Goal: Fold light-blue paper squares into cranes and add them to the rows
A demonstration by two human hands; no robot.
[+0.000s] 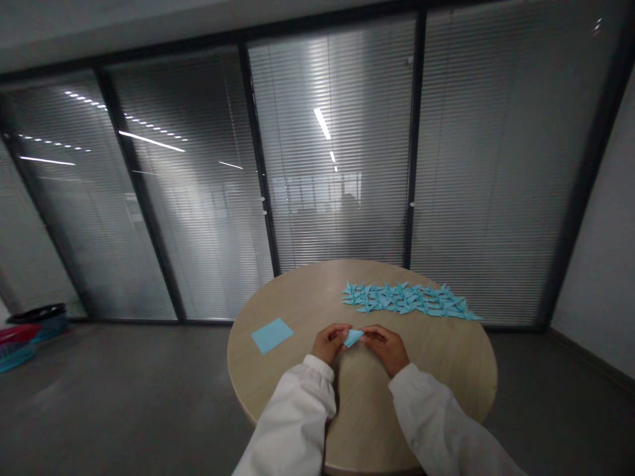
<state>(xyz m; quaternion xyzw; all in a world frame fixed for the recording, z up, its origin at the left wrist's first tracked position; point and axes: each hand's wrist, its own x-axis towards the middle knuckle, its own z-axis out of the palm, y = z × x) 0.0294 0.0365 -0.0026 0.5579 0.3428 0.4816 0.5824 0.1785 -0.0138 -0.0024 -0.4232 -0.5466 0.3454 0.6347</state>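
Observation:
Between my two hands is a small folded piece of light-blue paper (354, 338), held just over the middle of the round table. My left hand (329, 343) pinches its left side, with the fingers curled in. At the paper's right side, my right hand (387, 347) closes its fingertips on the edge. A flat blue paper sheet (272, 336) lies on the table to the left of my left hand. Beyond my right hand, several folded blue paper cranes (407, 299) are laid close together in rows. The fingertips hide parts of the folded paper.
The round wooden table (297, 291) stands in front of a glass partition with blinds (337, 231). On the floor at the far left are a black-rimmed bin (49, 320) and a red and teal container (18, 344). A white wall (600, 284) rises at the right.

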